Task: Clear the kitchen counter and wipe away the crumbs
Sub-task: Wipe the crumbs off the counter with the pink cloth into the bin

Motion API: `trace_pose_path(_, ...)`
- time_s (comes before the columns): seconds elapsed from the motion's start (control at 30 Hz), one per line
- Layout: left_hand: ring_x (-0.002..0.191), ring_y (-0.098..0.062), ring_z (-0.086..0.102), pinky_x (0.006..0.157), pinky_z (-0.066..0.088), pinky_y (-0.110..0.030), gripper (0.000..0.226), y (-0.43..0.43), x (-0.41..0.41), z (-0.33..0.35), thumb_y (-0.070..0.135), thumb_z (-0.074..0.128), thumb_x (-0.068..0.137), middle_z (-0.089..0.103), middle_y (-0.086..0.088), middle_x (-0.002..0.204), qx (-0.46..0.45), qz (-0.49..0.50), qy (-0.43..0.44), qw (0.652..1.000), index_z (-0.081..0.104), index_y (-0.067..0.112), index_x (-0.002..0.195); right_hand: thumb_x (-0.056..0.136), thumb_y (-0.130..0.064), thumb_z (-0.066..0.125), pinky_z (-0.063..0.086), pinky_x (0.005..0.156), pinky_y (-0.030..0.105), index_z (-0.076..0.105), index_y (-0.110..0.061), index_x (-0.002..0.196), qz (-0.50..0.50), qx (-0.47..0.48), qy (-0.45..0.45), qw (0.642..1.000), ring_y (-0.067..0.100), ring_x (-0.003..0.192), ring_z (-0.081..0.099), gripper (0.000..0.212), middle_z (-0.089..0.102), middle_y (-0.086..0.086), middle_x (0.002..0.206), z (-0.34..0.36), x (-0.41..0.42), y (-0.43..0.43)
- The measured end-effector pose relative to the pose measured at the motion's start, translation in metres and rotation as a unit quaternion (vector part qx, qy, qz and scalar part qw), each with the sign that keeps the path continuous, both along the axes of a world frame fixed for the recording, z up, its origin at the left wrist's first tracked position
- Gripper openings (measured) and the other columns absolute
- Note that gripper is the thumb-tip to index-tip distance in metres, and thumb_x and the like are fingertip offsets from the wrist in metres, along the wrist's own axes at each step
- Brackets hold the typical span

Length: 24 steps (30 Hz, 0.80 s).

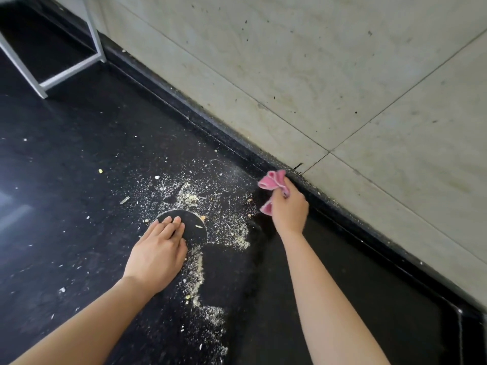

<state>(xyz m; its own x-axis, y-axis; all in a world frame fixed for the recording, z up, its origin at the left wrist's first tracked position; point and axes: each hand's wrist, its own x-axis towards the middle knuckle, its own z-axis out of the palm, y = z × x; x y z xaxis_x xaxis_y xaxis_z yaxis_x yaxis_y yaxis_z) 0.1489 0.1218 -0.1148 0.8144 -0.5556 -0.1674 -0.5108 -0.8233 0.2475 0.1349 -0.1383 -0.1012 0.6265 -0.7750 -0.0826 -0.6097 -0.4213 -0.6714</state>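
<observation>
Pale crumbs (210, 206) lie scattered over the black stone counter (79, 180), thickest in the middle, with a trail (197, 275) running toward me. My left hand (160, 248) rests flat on the counter, fingers together, its fingertips on a clean round dark patch (193, 229). My right hand (288, 206) is closed around a bunched pink cloth (272, 181), held near the raised back edge of the counter. The counter to the right of the crumbs looks dark and wiped.
A stained beige tiled wall (342, 88) runs diagonally behind the counter above a black raised ledge (210, 127). A white metal rack frame (76, 67) stands at the far left corner. Small flecks dot the left side of the counter.
</observation>
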Motion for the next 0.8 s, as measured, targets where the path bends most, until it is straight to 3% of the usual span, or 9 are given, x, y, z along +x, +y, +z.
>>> trace_pose_path(0.07,0.109,-0.029,0.064,0.099,0.042,-0.046,0.057,0.001,0.001,-0.001,0.03,0.028,0.086,0.067,-0.013,0.116,-0.003,0.0,-0.004,1.0,0.069,-0.003,0.108,0.092,-0.014,0.045,0.039,0.039,0.008,0.058,-0.032,0.127,-0.04,-0.055,0.018,0.998,-0.007,0.042,0.057,0.041,0.057,-0.016,0.042,-0.002,-0.022,-0.015)
trace_pose_path(0.13,0.108,-0.029,0.064,0.099,0.043,-0.046,0.055,0.002,0.001,-0.001,0.029,0.029,0.086,0.068,-0.013,0.115,-0.003,-0.004,-0.003,1.0,0.069,-0.002,0.107,0.092,-0.015,0.041,0.051,0.054,0.023,0.056,-0.034,0.128,-0.035,-0.062,0.103,0.992,0.01,0.06,0.067,0.043,0.067,-0.005,0.059,-0.005,-0.034,-0.022)
trace_pose_path(0.27,0.108,-0.028,0.064,0.097,0.045,-0.047,0.054,0.002,0.001,-0.004,0.029,0.03,0.086,0.068,-0.012,0.115,0.003,-0.02,0.001,1.0,0.069,-0.002,0.107,0.095,-0.017,0.039,0.05,0.067,0.034,0.041,-0.022,0.136,-0.031,-0.081,0.181,0.98,0.032,0.085,0.065,0.041,0.071,0.012,0.091,-0.019,-0.009,-0.001)
trace_pose_path(0.37,0.111,-0.029,0.062,0.098,0.044,-0.046,0.055,0.003,0.001,-0.007,0.029,0.028,0.087,0.066,-0.012,0.118,-0.002,-0.023,-0.009,1.0,0.068,-0.002,0.11,0.097,-0.015,0.037,0.044,0.048,0.024,0.035,-0.026,0.135,0.053,-0.063,0.161,0.983,0.022,0.067,0.064,0.04,0.069,0.006,0.081,-0.022,0.033,0.034)
trace_pose_path(0.43,0.125,-0.027,0.051,0.108,0.032,-0.041,0.058,0.001,-0.002,-0.009,0.032,0.022,0.091,0.056,-0.011,0.133,0.009,-0.019,0.0,1.0,0.059,0.001,0.124,0.096,-0.014,0.037,0.042,0.048,0.023,0.036,-0.029,0.137,0.132,-0.021,0.161,0.978,0.016,0.061,0.063,0.043,0.07,0.005,0.08,-0.019,0.06,0.056)
trace_pose_path(0.5,0.144,-0.02,0.019,0.116,0.005,-0.031,0.057,0.002,-0.004,-0.013,0.037,0.015,0.099,0.025,-0.005,0.154,0.039,-0.027,-0.001,0.999,0.03,0.008,0.145,0.095,-0.015,0.037,0.044,0.055,0.025,0.041,-0.033,0.138,0.206,0.047,0.162,0.964,0.004,0.054,0.061,0.047,0.07,-0.001,0.077,-0.012,0.079,0.075)
trace_pose_path(0.57,0.145,-0.015,-0.009,0.114,-0.01,-0.028,0.059,0.005,-0.005,-0.016,0.042,0.007,0.098,0.003,0.002,0.158,0.021,-0.024,0.012,0.999,0.01,0.014,0.15,0.095,-0.019,0.038,0.047,0.053,0.02,0.044,-0.038,0.138,0.241,0.113,0.127,0.955,-0.002,0.047,0.061,0.047,0.065,-0.011,0.063,-0.006,0.085,0.085)
trace_pose_path(0.7,0.141,-0.014,-0.011,0.116,-0.004,-0.03,0.076,0.04,0.002,-0.006,0.049,-0.016,0.087,0.001,0.006,0.154,-0.015,-0.022,-0.023,0.999,0.011,0.013,0.148,0.098,-0.022,0.042,0.044,0.041,0.015,0.039,-0.034,0.141,0.176,0.138,0.03,0.974,-0.001,0.049,0.064,0.045,0.069,-0.004,0.075,0.0,0.049,0.07)
trace_pose_path(0.8,0.144,-0.015,-0.003,0.119,0.004,-0.034,0.059,0.086,0.022,-0.005,0.038,0.007,0.097,0.008,0.0,0.157,-0.025,0.05,-0.019,0.998,0.015,0.008,0.148,0.097,-0.022,0.043,0.045,0.046,0.02,0.036,-0.04,0.141,0.043,0.102,0.062,0.992,-0.001,0.049,0.064,0.048,0.069,-0.01,0.07,0.002,-0.008,0.032)
